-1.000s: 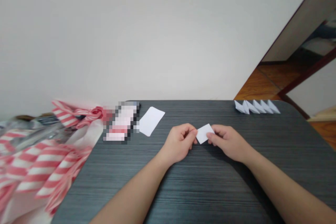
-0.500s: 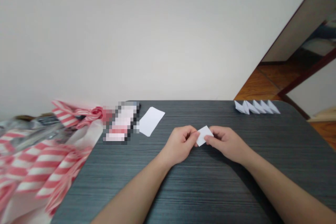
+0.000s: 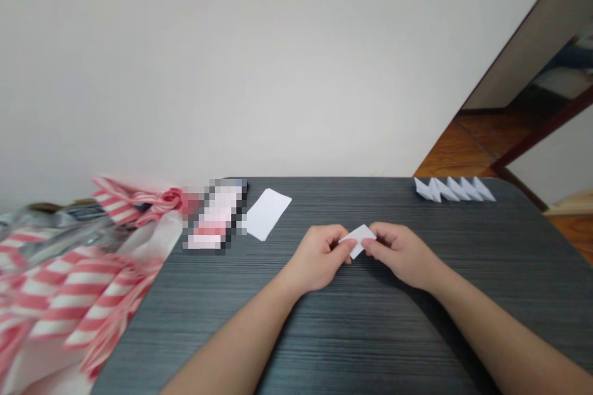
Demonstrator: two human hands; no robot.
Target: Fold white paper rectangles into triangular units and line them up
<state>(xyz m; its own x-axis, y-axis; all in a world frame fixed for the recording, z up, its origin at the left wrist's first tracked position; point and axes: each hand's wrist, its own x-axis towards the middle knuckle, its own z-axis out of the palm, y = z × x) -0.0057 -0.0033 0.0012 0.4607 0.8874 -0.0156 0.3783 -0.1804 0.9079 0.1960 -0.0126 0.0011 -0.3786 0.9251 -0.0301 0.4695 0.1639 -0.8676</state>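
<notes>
A small piece of folded white paper point(image 3: 360, 235) is held just above the dark table point(image 3: 324, 333). My left hand point(image 3: 322, 256) pinches its left side between thumb and fingers. On the right side, my right hand point(image 3: 401, 253) pinches it the same way, with the thumb on top. The thumbs lie close together, and the fingertips under the paper are hidden. Beyond my left hand lies a flat white sheet or stack of paper point(image 3: 269, 214). Several folded white paper boats point(image 3: 454, 189) stand in a row at the table's far right.
A pixelated, phone-like object point(image 3: 215, 213) lies near the table's left edge. Red-and-white striped cloth or bags point(image 3: 88, 287) are heaped beside the table on the left. A white wall point(image 3: 278, 74) rises behind it, and wooden floor point(image 3: 472, 142) shows at the right.
The paper between my hands looks opened out to the left, its left point now showing above my left thumb. My left thumb has shifted slightly right. The other things stay put.
</notes>
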